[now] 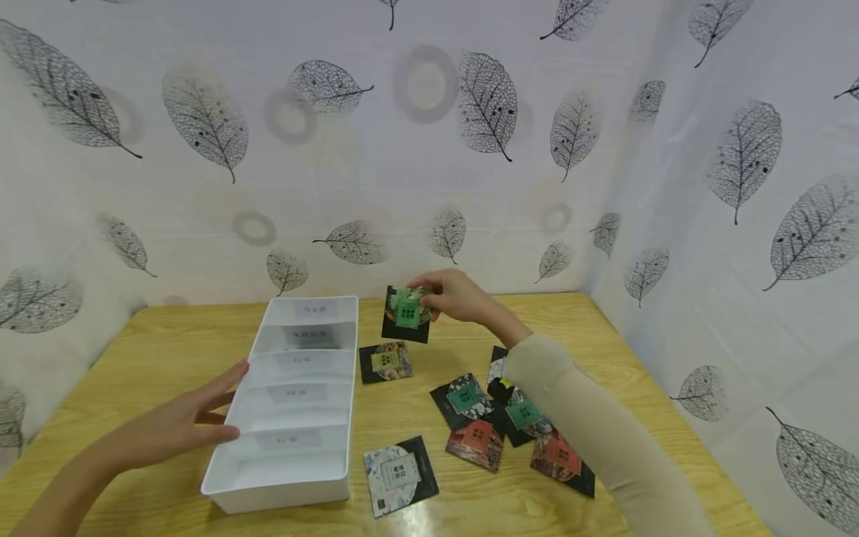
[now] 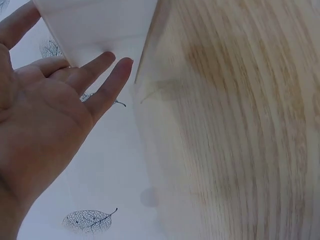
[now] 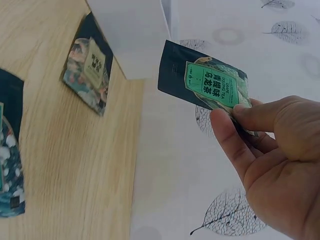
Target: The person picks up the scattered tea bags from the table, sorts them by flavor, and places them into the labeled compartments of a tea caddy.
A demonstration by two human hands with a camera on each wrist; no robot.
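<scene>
My right hand (image 1: pixel 458 297) pinches a black-and-green tea packet (image 3: pixel 210 80) by one edge, between thumb and fingers. Its green label reads "Grape Oolong Tea". In the head view, the packet is raised near the table's back edge, just right of a white divided box (image 1: pixel 282 496). My left hand (image 1: pixel 168 425) is at the box's left side with its fingers spread. In the left wrist view, the fingertips (image 2: pixel 122 67) rest against the box wall. The box has several compartments in a row, each with a small printed label.
A yellow-labelled packet (image 1: pixel 385 362) lies right of the box, and a white-and-black one (image 1: pixel 400 476) is nearer the front. Green-labelled packets (image 1: pixel 463 399) and red-labelled packets (image 1: pixel 475 443) overlap under my right forearm. A leaf-print curtain (image 1: pixel 416 171) hangs behind the wooden table (image 1: pixel 168 350).
</scene>
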